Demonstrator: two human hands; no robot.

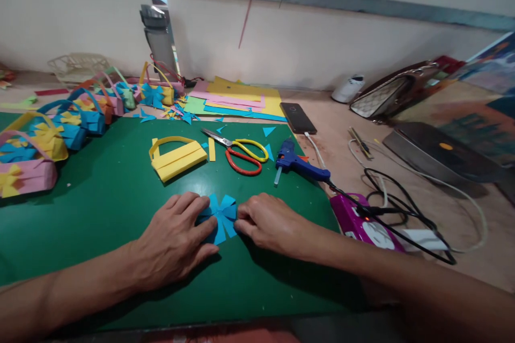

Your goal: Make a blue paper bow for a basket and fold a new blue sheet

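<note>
A blue paper flower [220,218] with several cut petals lies on the green mat [132,220], between my two hands. My left hand [177,230] rests over its left side, fingers stretched across the petals. At its right edge, my right hand [269,222] is closed, thumb and fingers pinched on a petal. Just beyond is a small yellow paper basket [179,158] with a curved handle, and beside it a yellow paper strip [211,149]. Scissors [245,155] with one yellow and one red handle lie behind the flower, blades pointing left. A blue glue gun [298,161] lies to their right.
Several finished paper baskets [68,123] line the left side. Coloured paper sheets [241,97] and scraps lie at the back. On the right are a phone [298,117], a purple power strip [358,220] and tangled cables. A grey bottle [158,45] stands by the wall.
</note>
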